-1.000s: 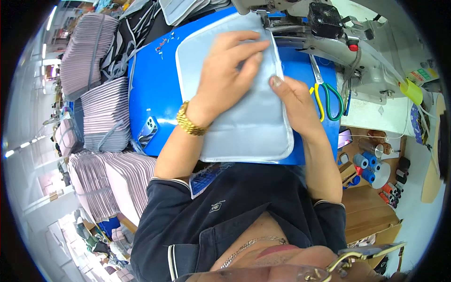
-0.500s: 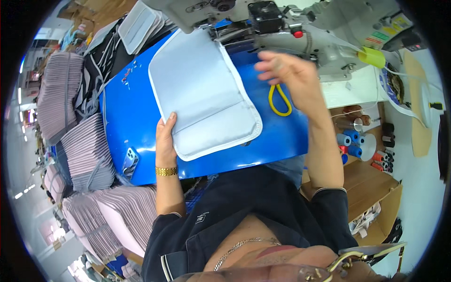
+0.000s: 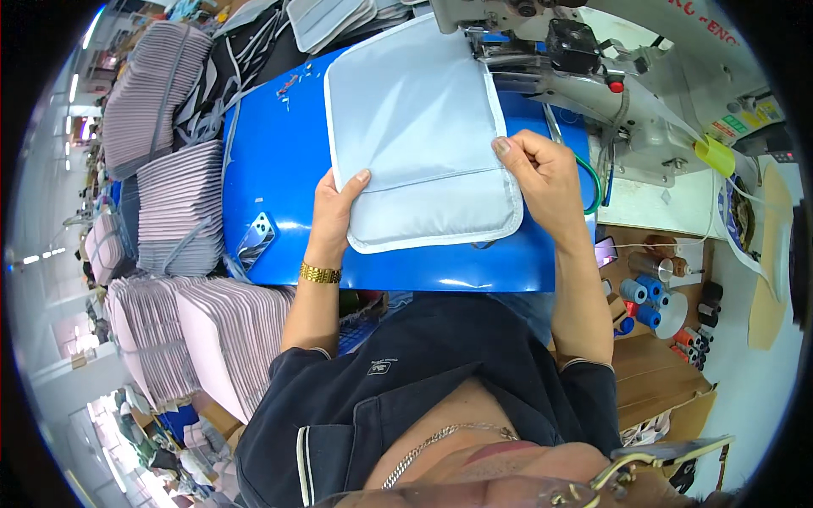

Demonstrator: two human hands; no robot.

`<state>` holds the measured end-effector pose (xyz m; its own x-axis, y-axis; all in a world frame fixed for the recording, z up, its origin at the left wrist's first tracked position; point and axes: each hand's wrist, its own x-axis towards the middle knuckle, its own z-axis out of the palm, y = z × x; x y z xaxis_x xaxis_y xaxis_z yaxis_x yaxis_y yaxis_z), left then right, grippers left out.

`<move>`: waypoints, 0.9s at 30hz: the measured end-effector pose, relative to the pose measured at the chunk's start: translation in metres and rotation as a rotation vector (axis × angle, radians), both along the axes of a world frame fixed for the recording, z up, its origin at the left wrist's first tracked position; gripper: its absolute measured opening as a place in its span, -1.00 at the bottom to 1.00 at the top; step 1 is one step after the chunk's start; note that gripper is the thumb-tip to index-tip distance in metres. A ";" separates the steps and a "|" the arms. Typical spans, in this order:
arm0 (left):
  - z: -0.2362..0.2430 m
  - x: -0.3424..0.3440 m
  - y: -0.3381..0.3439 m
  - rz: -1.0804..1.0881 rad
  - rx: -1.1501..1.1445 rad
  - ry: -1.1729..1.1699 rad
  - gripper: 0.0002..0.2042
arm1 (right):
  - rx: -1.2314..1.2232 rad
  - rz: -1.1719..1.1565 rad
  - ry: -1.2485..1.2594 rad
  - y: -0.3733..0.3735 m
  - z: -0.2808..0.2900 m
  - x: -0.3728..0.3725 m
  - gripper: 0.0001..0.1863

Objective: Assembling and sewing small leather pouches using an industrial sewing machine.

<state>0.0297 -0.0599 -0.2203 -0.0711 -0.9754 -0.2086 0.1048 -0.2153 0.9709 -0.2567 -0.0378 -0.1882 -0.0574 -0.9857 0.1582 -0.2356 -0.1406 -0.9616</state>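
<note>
A light grey padded fabric panel with white bound edges and a seam across its lower part lies over the blue table. Its far right edge reaches the sewing machine's arm. My left hand grips the panel's left edge, thumb on top and the other fingers underneath. On the right edge, my right hand pinches the binding between thumb and curled fingers. Scissors with a green handle lie just beyond my right hand, which partly hides them.
Bundled stacks of pinkish padded panels stand left of the blue table. A phone lies at its left edge. More grey panels are piled at the back. Thread spools sit in a drawer at right.
My right hand has come down from the air onto the panel's right edge. The panel has turned slightly and now sits more upright in view. The head view has shifted; the yellow loop is now hidden.
</note>
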 end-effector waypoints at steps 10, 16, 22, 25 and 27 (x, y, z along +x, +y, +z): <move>0.050 0.005 -0.041 -0.003 -0.061 -0.193 -0.62 | -0.037 -0.048 -0.234 -0.036 -0.016 0.011 -0.71; 0.057 0.000 -0.074 -0.021 -0.139 -0.249 -0.60 | -0.016 -0.099 -0.299 -0.051 -0.015 0.009 -0.75; 0.037 0.010 -0.107 -0.054 -0.139 -0.136 -0.59 | 0.097 -0.081 0.017 0.012 0.017 -0.060 -0.84; 0.025 0.018 -0.111 -0.076 -0.075 -0.144 -0.56 | 0.036 -0.372 0.212 0.053 0.045 -0.137 -0.79; 0.005 0.013 -0.113 -0.071 -0.114 -0.090 -0.54 | -0.020 -0.586 0.296 0.078 0.068 -0.209 -0.71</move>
